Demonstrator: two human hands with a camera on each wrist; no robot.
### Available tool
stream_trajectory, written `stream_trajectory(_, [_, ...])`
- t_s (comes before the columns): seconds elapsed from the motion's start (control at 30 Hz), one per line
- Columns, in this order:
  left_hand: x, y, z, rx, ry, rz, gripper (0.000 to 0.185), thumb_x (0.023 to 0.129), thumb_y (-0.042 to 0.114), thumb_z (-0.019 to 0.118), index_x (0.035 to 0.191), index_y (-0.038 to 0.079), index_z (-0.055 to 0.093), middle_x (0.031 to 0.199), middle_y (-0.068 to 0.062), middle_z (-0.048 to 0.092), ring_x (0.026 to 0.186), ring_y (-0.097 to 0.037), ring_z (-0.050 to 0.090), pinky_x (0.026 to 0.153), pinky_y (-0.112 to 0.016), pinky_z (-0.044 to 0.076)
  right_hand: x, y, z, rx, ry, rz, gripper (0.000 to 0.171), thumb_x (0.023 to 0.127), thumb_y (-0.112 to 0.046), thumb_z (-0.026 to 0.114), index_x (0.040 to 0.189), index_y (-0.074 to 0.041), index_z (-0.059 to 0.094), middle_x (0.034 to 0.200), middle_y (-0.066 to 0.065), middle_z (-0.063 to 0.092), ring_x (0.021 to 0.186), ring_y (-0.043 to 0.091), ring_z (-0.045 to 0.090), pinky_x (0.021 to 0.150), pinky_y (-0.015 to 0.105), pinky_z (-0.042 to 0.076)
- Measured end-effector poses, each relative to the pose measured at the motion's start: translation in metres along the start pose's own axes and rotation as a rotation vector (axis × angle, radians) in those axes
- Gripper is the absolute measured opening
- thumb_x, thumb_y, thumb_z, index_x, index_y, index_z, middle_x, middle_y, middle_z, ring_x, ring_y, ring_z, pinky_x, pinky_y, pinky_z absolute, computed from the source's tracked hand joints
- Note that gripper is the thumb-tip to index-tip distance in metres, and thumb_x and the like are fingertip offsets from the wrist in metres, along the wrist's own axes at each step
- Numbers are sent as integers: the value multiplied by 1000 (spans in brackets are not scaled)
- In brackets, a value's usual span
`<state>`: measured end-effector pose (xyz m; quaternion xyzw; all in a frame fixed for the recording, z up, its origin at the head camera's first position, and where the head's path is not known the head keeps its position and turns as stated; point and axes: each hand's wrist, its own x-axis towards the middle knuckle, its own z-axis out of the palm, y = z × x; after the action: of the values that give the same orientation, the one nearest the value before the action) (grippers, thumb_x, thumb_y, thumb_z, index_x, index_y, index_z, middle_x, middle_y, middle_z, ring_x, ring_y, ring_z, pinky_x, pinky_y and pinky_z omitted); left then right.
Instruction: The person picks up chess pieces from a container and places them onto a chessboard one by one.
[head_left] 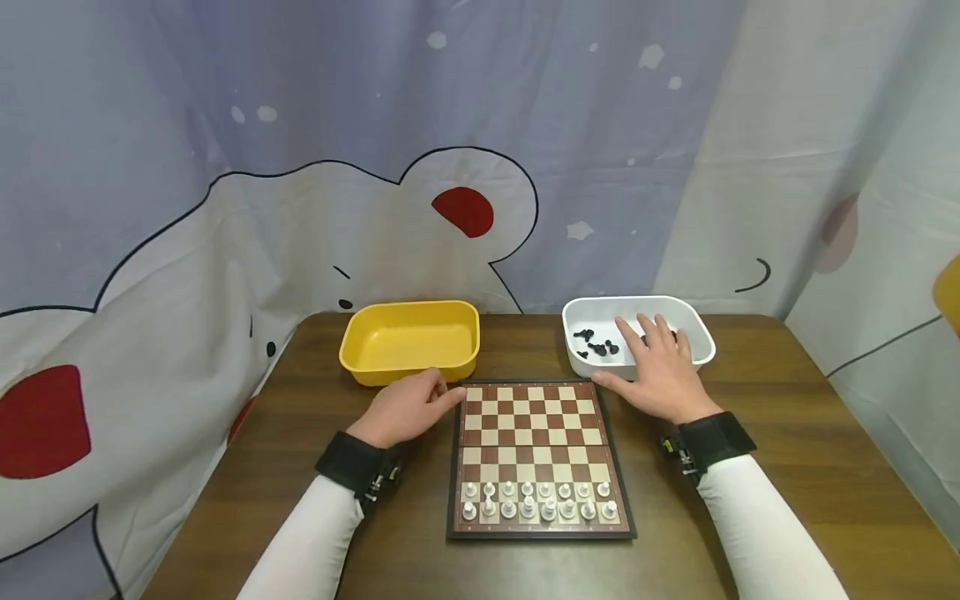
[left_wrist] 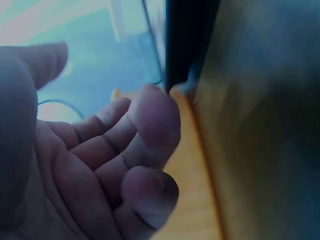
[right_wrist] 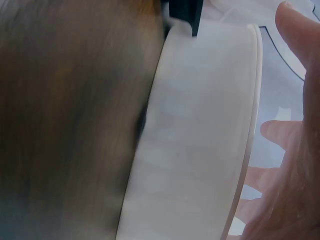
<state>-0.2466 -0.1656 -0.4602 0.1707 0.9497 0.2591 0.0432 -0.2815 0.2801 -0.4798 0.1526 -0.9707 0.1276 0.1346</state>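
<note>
Lying under right hand (head_left: 662,375): tray (head_left: 600,314)

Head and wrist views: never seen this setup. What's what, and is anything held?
No robot here, just a person's two bare hands. The wide picture comes from the head, looking forward and down; the two close ones come from each wrist.

On the table lies a chessboard, with white pieces in two rows at its near end. Beyond it stand a yellow bin on the left and a white bin on the right, with black pieces inside.

The left hand is by the board's far left corner; the right hand spreads over the white bin. Neither visibly holds anything.
</note>
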Motion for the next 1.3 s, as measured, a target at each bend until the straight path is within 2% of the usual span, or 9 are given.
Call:
stream_trajectory(0.1, [-4, -1, 8, -74, -95, -47, 48, 109, 64, 63, 99, 18, 65, 74, 1, 64, 58, -19, 61, 59, -36, 50, 1, -6, 0, 12, -20, -1, 103, 100, -74, 68, 175, -12, 34, 174, 31, 31, 164, 58, 19, 126, 80, 11])
stream_trajectory(0.23, [-8, -4, 19, -164, -200, -72, 52, 109, 67, 61, 96, 17, 65, 72, -2, 68, 50, -22, 63, 54, -37, 52, 5, -12, -1, 52, -42, -13, 96, 102, -69, 67, 173, -10, 38, 174, 30, 33, 163, 56, 22, 128, 76, 14])
stream_trajectory(0.47, [-6, -12, 25, -266, -279, -89, 55, 106, 68, 66, 94, 14, 68, 71, -3, 71, 46, -20, 62, 51, -34, 51, 17, -20, -5, 112, -94, -22, 86, 108, -63, 63, 168, -4, 45, 167, 32, 45, 154, 53, 43, 123, 69, 35])
stream_trajectory(0.6, [-7, -19, 27, -324, -328, -56, 52, 105, 63, 71, 92, 12, 70, 70, -4, 72, 45, -17, 60, 51, -33, 53, 28, -21, -8, 125, -160, 8, 81, 112, -64, 54, 166, -3, 49, 165, 30, 49, 151, 52, 48, 118, 69, 42])
stream_trajectory(0.77, [-8, -25, 27, -364, -359, -10, 47, 104, 56, 76, 90, 12, 71, 70, -4, 73, 45, -16, 59, 51, -33, 55, 43, -20, -14, 98, -245, 23, 70, 116, -58, 50, 158, -3, 59, 157, 26, 58, 143, 49, 58, 111, 69, 48])
stream_trajectory(1.03, [-8, -31, 29, -405, -377, -7, 45, 103, 53, 80, 87, 12, 72, 70, -4, 74, 46, -15, 61, 53, -30, 54, 69, -12, -17, 47, -329, 6, 56, 116, -48, 54, 142, -2, 72, 139, 22, 71, 129, 41, 68, 105, 62, 53])
stream_trajectory(1.3, [-5, -31, 30, -457, -387, -22, 46, 102, 52, 81, 86, 10, 73, 71, -7, 75, 47, -15, 62, 51, -29, 53, 84, -7, -14, 8, -412, -19, 54, 114, -41, 61, 142, 3, 71, 141, 24, 72, 130, 45, 69, 108, 63, 52])
